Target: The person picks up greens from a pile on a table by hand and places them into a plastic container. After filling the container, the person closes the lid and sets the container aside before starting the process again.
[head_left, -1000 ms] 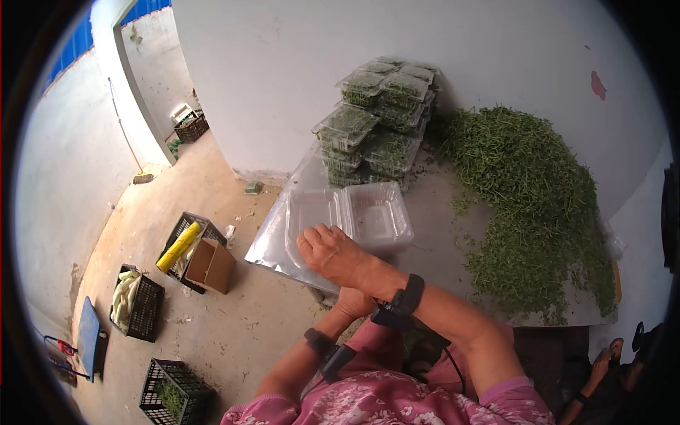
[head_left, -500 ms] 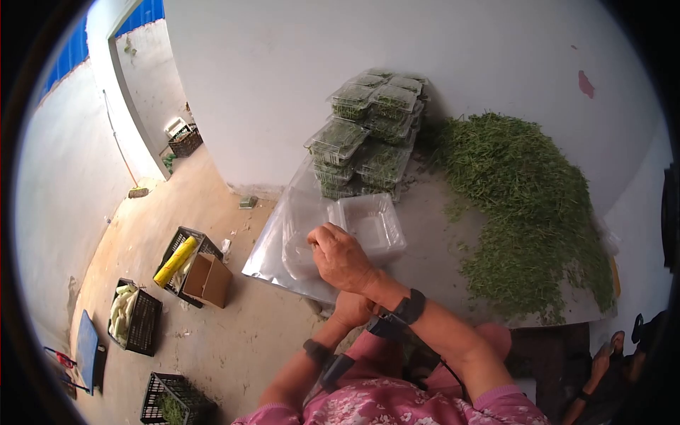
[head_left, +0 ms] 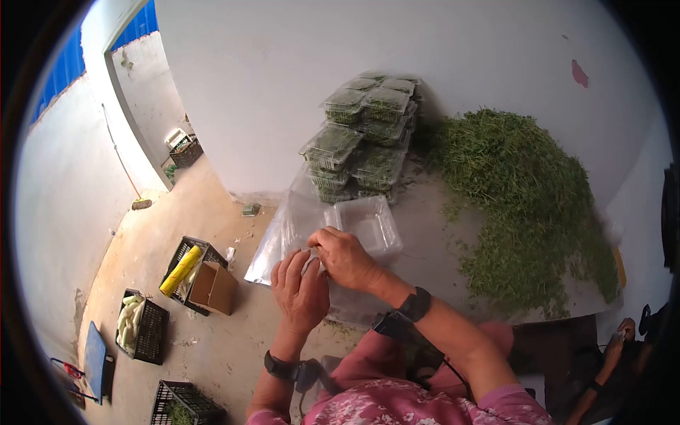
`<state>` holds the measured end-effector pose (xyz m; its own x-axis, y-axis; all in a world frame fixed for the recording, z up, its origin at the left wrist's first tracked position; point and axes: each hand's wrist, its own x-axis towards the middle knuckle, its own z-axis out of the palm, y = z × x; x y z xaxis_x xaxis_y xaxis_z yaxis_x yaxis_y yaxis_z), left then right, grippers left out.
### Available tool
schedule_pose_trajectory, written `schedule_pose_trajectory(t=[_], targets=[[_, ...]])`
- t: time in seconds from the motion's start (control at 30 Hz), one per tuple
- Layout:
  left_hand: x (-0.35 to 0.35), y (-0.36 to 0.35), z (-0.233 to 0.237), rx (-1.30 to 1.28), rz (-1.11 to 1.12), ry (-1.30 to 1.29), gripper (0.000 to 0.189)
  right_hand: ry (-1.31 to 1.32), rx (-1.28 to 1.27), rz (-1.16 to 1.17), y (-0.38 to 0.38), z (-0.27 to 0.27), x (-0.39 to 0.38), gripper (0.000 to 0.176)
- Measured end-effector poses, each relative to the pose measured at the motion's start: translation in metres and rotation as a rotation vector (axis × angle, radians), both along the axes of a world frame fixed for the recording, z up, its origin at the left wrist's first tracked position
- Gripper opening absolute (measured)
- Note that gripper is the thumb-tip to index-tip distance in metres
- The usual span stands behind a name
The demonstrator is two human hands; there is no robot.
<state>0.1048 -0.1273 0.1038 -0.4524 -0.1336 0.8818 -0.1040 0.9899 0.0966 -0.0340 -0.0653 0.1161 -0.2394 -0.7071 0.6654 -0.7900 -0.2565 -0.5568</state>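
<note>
My left hand (head_left: 301, 289) is raised above the table's near left corner, its fingers bent and closed. Its fingertips meet those of my right hand (head_left: 346, 259), which is closed in a pinch. Anything between the fingers is too small or hidden to name. Just beyond the hands, an open clear plastic clamshell container (head_left: 382, 221) rests on the metal table (head_left: 425, 273); my hands cover part of its left half. Behind it, several closed clamshells of green sprigs (head_left: 331, 144) are stacked against the wall. To the right spreads a large heap of loose green sprigs (head_left: 520, 184).
On the floor at left stand black crates, one with a yellow roll (head_left: 180, 270) and a cardboard box (head_left: 214, 288), another with pale long vegetables (head_left: 129, 322). A blue platform cart (head_left: 95, 361) is farther left. Another person's hand (head_left: 615, 347) shows at lower right.
My left hand has come up from below the right wrist to meet the right hand's fingertips. The right hand stays over the container, pinched. The view has shifted slightly.
</note>
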Motion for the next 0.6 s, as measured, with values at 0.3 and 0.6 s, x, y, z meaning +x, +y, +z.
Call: schedule_pose_trajectory(t=[0.3, 0.6], targets=[[-0.005, -0.002, -0.026, 0.062, 0.161, -0.32, 0.049, -0.364, -0.045, -0.028, 0.011, 0.005, -0.008, 0.008], [-0.014, -0.002, -0.036, 0.015, 0.227, -0.336, 0.046, -1.15, -0.473, 0.202, 0.074, 0.043, -0.068, 0.01]])
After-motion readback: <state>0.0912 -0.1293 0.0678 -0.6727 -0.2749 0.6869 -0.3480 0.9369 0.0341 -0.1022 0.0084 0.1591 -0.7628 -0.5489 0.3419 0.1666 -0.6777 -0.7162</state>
